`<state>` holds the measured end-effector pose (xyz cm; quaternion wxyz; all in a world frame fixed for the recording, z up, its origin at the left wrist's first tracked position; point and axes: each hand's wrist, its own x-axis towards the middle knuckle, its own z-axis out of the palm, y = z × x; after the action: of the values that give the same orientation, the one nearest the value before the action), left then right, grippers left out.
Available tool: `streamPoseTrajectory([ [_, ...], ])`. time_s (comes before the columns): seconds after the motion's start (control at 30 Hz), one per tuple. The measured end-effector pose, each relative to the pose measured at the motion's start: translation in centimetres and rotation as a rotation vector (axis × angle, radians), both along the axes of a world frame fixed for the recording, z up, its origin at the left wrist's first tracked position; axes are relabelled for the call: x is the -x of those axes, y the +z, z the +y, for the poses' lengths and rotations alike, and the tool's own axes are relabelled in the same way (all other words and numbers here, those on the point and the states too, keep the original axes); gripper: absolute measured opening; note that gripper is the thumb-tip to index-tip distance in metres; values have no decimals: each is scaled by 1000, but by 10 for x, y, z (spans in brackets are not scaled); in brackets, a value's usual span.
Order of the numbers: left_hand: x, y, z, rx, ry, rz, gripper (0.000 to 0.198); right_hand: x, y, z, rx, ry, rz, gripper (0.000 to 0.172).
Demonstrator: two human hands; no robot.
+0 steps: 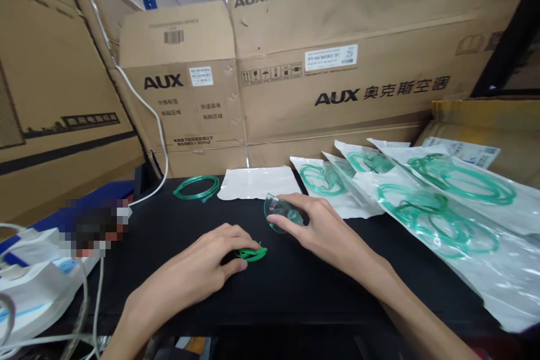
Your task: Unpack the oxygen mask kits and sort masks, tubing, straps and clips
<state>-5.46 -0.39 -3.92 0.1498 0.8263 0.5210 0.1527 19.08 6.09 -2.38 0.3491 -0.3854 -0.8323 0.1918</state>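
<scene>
My right hand [314, 228] rests on the black table [295, 281] with its fingers curled around a clear green-tinted face mask [278, 215]. My left hand [202, 267] lies to the left of it, fingertips pinching a small bright green elastic strap [252, 253] that lies on the table. A coil of green tubing [197, 187] sits further back on the left. An empty white pouch [258, 183] lies flat behind the mask.
Several sealed pouches with green tubing [426, 202] fan out over the table's right side. Big AUX cardboard boxes [337, 73] wall in the back. A white cable [156, 140] hangs at the left, above white devices [34, 287] at the left edge.
</scene>
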Motion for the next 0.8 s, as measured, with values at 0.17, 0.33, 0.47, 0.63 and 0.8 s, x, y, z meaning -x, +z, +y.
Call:
streamPoseTrajectory([
  [0.17,-2,21,14,-31,111,13,40,-20,-4,3,163,-75,-182,54],
  [0.33,-18,26,14,5,228,1,36,-32,-11,6,275,-98,-353,58],
  [0.47,-29,16,14,53,223,-11,29,-29,-12,8,278,-56,-350,51],
  [0.63,-34,11,18,38,174,-86,12,-31,-31,23,150,12,-324,46],
  [0.8,-35,15,21,-26,161,-147,10,-23,-35,36,-107,38,-210,37],
])
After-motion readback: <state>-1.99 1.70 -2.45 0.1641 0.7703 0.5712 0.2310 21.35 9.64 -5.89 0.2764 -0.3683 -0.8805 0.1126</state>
